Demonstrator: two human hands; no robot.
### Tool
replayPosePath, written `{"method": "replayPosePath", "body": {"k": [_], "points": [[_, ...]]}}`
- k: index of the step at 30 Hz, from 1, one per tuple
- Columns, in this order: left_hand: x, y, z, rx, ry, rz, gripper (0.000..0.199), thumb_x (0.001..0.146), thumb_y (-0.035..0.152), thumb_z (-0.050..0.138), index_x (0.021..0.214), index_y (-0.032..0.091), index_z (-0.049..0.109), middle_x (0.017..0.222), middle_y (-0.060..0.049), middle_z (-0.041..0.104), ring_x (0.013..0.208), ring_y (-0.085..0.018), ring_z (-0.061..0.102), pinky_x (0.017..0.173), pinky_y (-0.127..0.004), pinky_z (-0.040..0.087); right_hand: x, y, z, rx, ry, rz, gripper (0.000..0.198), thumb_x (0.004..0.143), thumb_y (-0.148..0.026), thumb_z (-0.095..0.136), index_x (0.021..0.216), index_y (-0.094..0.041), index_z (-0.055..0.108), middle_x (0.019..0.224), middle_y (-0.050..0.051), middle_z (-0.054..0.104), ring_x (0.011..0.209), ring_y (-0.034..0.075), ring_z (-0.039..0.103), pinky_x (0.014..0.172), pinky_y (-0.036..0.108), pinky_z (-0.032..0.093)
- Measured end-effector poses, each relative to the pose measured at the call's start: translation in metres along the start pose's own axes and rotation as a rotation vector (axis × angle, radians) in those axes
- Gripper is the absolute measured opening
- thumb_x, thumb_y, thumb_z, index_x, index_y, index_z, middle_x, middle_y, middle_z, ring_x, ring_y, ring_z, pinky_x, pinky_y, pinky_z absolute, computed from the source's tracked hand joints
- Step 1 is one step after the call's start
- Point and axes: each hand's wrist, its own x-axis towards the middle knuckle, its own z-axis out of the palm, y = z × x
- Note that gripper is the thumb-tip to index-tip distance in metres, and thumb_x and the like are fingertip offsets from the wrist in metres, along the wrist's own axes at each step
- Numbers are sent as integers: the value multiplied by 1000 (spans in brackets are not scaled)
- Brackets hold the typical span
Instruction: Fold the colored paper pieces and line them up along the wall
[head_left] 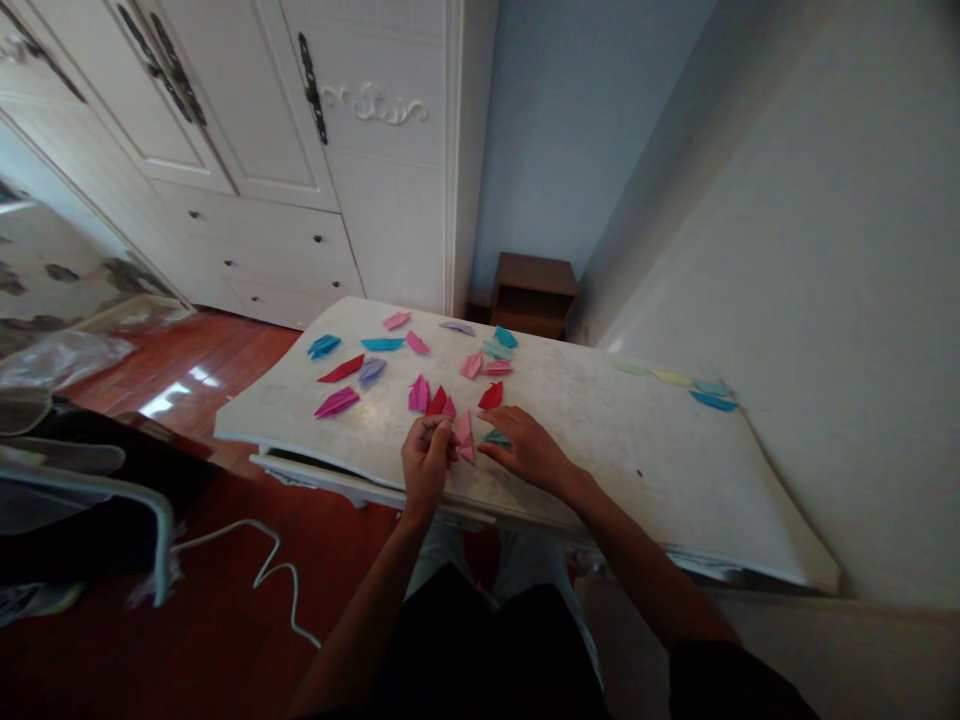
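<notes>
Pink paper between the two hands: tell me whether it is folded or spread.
Folded: the pink paper shows a narrow, angular outline with pointed ends, not a flat sheet.

A white wardrobe (397,190) and a small brown cabinet (534,268) in a room with a reddish floor (337,540).
The wardrobe has long dark handles (313,90), one raised scroll ornament (373,104) and, lower, drawers (259,228) with small knobs. The brown cabinet, which is open at its front, stands between the wardrobe and the pale right wall (825,250). At the left there is crumpled clear plastic (75,355); nearer, a white cable (262,575) bends over the floor, beside a pale curved tube (161,540).
</notes>
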Motion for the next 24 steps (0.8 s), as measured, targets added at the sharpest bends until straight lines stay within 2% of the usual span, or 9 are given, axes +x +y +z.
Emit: {"method": "replayPosePath", "body": {"k": [4,8,12,15,17,20,24], "points": [[-1,-4,-1,-19,11,18,26,81,41,66,88,17,59,57,6,58,42,-6,47,40,-16,35,25,-1,7,-128,-156,12,59,84,-41,68,130,-7,54,126,22,61,118,32,56,100,46,43],[-4,0,-2,47,-28,60,25,81,41,65,86,16,61,57,5,58,43,-6,48,42,-17,36,49,1,16,-173,-281,-31,59,79,-32,72,128,-4,55,121,21,64,113,30,58,98,41,43],[-6,8,-1,96,-83,67,25,80,41,65,82,17,62,54,4,58,43,-8,50,43,-18,38,59,3,21,-217,-306,-15,58,76,-30,74,126,-5,58,111,18,65,104,29,59,92,38,43],[-7,10,-2,96,-116,55,24,80,41,65,81,17,62,52,5,57,43,-9,51,44,-19,39,58,4,21,-195,-279,14,50,72,-31,79,115,-10,66,102,14,65,96,27,59,88,37,43],[-8,8,-3,95,-106,56,23,81,40,63,83,17,62,53,4,57,45,-10,53,45,-20,40,56,4,19,-107,-222,39,36,70,-27,79,102,-12,71,94,11,65,91,24,60,84,35,44],[-8,0,-5,83,1,106,21,83,37,62,86,16,62,67,1,62,58,-11,59,56,-21,48,50,4,14,160,-123,135,15,73,-24,76,83,-13,72,80,5,65,75,17,60,72,28,45],[-6,-11,-7,93,111,184,22,82,34,65,94,17,61,87,-3,63,79,-15,63,73,-26,52,39,3,2,620,-61,325,22,73,-37,75,76,-16,70,66,0,65,58,12,58,56,23,43]]}}
